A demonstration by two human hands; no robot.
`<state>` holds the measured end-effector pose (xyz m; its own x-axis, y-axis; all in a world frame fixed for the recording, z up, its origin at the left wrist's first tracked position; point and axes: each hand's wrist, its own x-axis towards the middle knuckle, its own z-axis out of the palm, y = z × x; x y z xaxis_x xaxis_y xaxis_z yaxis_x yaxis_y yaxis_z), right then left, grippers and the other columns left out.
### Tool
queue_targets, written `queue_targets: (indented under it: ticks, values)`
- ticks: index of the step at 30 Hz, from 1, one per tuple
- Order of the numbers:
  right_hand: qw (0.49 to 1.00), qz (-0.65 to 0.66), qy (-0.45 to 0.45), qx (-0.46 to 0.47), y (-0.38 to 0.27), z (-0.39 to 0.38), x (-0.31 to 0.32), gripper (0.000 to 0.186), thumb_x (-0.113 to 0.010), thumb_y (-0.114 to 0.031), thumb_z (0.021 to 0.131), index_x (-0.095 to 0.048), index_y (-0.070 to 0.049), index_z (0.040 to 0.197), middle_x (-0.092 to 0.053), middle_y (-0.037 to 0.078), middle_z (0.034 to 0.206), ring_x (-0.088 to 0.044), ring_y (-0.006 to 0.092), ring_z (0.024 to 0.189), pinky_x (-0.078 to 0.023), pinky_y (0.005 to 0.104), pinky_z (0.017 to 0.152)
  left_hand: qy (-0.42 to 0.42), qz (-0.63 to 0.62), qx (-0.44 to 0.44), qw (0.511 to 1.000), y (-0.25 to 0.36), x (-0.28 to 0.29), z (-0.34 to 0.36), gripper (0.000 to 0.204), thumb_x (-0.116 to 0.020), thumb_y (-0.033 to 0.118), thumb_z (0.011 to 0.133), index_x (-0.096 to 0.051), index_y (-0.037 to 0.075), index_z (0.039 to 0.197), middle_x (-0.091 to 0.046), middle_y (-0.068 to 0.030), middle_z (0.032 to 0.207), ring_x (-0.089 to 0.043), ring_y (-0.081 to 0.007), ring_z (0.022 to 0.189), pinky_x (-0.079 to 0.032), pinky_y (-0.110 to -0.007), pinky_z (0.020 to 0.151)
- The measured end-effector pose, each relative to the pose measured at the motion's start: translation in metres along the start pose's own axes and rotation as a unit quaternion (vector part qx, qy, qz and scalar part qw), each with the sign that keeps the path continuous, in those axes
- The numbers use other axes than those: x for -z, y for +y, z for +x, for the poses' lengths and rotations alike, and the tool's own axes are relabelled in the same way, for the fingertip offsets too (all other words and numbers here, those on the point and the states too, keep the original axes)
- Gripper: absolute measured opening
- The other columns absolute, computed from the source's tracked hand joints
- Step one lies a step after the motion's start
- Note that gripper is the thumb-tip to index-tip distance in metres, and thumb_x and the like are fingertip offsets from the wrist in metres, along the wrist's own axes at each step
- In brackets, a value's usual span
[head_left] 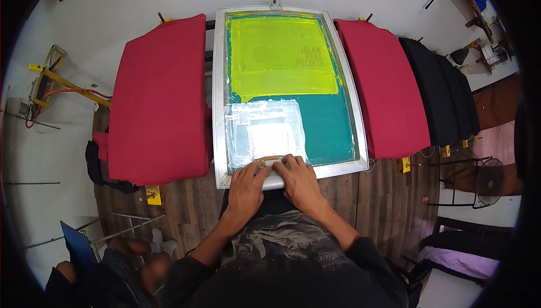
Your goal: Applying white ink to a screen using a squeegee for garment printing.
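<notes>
A screen-printing frame (359, 139) with a silvery metal border lies in front of me, its mesh green. Yellow-green emulsion or ink (270, 80) coats the far part of the mesh. White ink (236, 133) is smeared over the near left part, around a bright white rectangle. At the frame's near edge, my left hand (247, 187) and my right hand (300, 183) are side by side, thumbs close together. Both are closed on a squeegee, of which only a narrow brown strip (271, 157) shows between the fingers; its blade is hidden.
Red fabric covers a board on the left (160, 99) and another on the right (383, 88). Black-covered boards (445, 91) stand farther right. A seated person (127, 257) is at the lower left. A fan (489, 181) stands at right, and a yellow metal arm (73, 85) at left.
</notes>
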<state>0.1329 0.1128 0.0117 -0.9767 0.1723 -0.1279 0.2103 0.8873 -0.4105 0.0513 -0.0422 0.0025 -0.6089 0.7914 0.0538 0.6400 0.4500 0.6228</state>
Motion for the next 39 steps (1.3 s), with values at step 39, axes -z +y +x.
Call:
queue_targets:
  ticks: [39]
  values:
    - [0.998,0.064,-0.013,0.021,0.012,0.02,0.014,0.048,-0.072,0.001,0.062,-0.066,-0.006,0.109,-0.061,0.013,0.102,-0.058,0.0356,0.095,-0.053,0.0442,0.082,-0.048,-0.068,0.023,0.996,-0.009,0.01,0.025,0.043,-0.06,-0.008,0.073,-0.063,0.008,0.113,-0.063,-0.0151,0.103,-0.063,-0.0387,0.092,-0.053,-0.046,0.081]
